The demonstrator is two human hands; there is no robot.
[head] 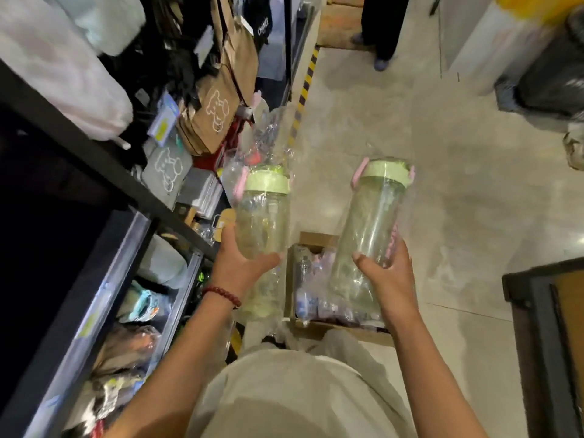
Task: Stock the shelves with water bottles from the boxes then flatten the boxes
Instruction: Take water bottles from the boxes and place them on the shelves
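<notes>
With the left hand [240, 263] and right hand [387, 273] each gripping the base of a film-wrapped bottle [264, 222] [368, 229] above the open box [319, 327], beside the shelf [132, 188], the slick film may let one slip and fall.

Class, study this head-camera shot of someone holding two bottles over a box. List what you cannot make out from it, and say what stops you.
1. How many bottles remain in the cardboard box: head view, the right hand, its bottle and crumpled plastic wrap cover them.
2. Base of the left bottle: the left hand hides it.
3. The price tags on the shelf: too blurred to read.
4. The person standing up the aisle: cut off by the top edge.
</notes>
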